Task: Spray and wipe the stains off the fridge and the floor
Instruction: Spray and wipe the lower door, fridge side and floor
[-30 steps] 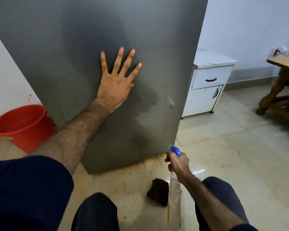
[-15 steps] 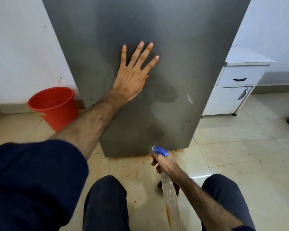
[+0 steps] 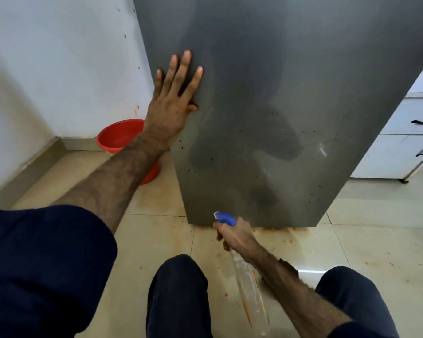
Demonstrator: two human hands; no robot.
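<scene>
Your left hand [image 3: 170, 107] lies flat against the grey fridge [image 3: 279, 106] up at about eleven o'clock, near the fridge's left edge, fingers straight and slightly spread, thumb tucked out to the right. Your right hand [image 3: 235, 236] sits low at about six o'clock, just in front of the fridge's bottom edge, with its fingers curled round the neck of the spray bottle [image 3: 250, 296]; the blue nozzle [image 3: 225, 218] points up and left towards the fridge, and the clear body trails back along your forearm. The fridge face carries small dark specks across its lower half, darker damp-looking patches, and a pale scuff towards three o'clock. On the tiled floor [image 3: 352, 252] an orange stain [image 3: 276, 230] runs along the foot of the fridge, with orange splatter scattered out to four o'clock and a fainter smear at the fridge's left corner. A red bucket [image 3: 119, 137] stands against the wall at ten o'clock, partly hidden behind your left forearm. A white cabinet [image 3: 401, 147] with black handles stands just beside the fridge at three o'clock. Your knees, in dark trousers, frame the bottom edge.
</scene>
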